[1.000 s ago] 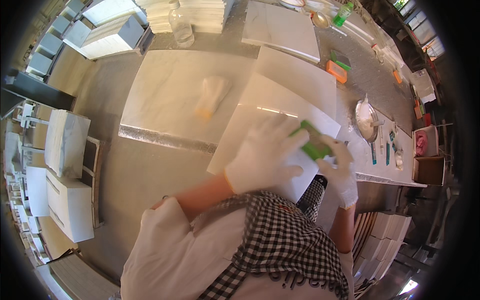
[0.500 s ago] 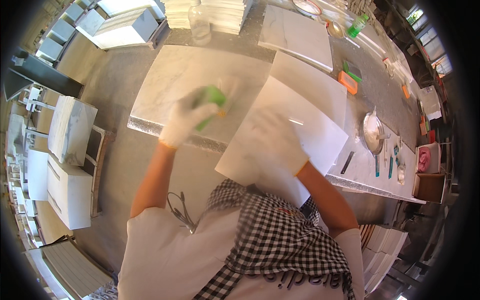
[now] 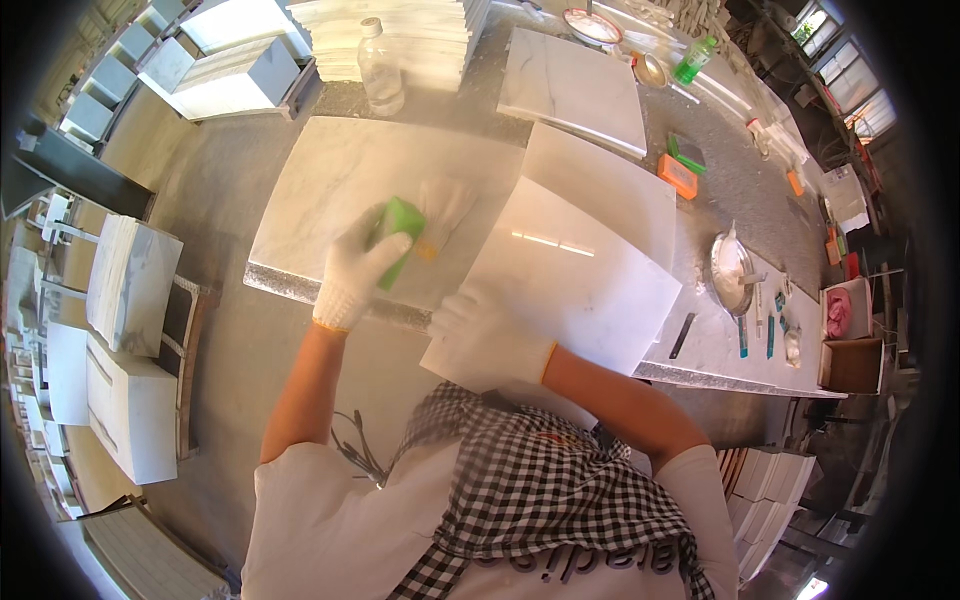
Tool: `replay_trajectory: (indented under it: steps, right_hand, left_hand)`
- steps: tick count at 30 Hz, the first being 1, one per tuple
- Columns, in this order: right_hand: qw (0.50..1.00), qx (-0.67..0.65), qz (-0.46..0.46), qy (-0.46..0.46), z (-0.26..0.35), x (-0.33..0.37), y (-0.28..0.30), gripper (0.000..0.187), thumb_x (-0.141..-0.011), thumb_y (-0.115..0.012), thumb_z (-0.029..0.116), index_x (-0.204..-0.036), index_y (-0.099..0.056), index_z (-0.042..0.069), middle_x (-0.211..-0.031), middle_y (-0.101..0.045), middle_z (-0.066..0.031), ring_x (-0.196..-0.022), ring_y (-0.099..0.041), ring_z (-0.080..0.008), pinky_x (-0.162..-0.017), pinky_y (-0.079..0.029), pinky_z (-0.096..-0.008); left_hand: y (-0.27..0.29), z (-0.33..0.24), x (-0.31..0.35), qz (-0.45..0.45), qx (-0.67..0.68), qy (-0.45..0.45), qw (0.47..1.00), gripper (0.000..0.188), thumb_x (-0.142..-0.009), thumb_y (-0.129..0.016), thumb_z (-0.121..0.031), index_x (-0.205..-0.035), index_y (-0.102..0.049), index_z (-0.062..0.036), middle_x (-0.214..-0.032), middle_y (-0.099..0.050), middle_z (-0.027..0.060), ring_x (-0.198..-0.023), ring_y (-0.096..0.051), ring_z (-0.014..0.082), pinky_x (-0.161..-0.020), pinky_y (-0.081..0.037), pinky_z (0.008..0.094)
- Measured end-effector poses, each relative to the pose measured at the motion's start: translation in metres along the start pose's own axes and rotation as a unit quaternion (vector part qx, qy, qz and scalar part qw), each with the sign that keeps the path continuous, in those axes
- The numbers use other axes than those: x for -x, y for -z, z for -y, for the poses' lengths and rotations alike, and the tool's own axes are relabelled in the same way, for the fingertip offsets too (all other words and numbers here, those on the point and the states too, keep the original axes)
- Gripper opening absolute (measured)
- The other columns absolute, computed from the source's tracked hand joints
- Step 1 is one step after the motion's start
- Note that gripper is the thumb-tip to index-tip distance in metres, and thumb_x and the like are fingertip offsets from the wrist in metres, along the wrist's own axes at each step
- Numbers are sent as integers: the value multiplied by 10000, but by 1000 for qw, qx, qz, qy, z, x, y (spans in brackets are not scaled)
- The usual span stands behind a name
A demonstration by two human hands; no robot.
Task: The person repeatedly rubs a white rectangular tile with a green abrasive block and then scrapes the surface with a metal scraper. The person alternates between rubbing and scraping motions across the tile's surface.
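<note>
Here, your left hand (image 3: 365,255) has its fingers closed round the green block (image 3: 401,240), left of the tile (image 3: 590,275). Your right hand (image 3: 490,335) is over the tile's near left corner; I cannot tell its grip. Right of the tile sits a bowl (image 3: 717,278).

I see a clear bottle (image 3: 381,78) standing in front of a stack of pale slabs (image 3: 437,45). To the right, my remote feed shows a green bottle (image 3: 693,63) and a metal bowl (image 3: 717,287) holding white paste (image 3: 731,254); farther over, a pink bundle (image 3: 838,312) sits in a box (image 3: 866,308).
</note>
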State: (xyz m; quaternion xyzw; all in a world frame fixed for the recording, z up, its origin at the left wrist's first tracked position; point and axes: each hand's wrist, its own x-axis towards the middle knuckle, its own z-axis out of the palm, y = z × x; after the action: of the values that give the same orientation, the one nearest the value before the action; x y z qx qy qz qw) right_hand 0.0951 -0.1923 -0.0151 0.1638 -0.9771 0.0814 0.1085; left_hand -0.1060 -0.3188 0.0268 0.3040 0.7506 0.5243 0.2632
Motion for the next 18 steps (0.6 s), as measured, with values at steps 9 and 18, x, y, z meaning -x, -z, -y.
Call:
replay_trajectory:
  steps: [9, 18]
  right_hand:
    - [985, 151, -67, -43, -89, 8, 35, 168, -849, -638, 229, -970, -679, 120, -1032, -639, -27, -1072, -579, -240, -985, -460, -424]
    - [923, 140, -204, -296, -114, 32, 40, 317, -917, -644, 304, -1139, -709, 86, -1231, -678, -70, -1193, -591, -296, -1012, -460, -452]
  left_hand:
    - [-14, 7, 3, 19, 1, 9, 1000, 744, -895, -744, -407, -1411, -548, 91, -1202, -692, 176, -1102, -649, 209, -946, -523, 339]
    - [-55, 11, 2, 41, -41, 8, 998, 680, -957, -673, -370, -1491, -488, 6, -1296, -667, 220, -1181, -653, 323, -1010, -501, 388]
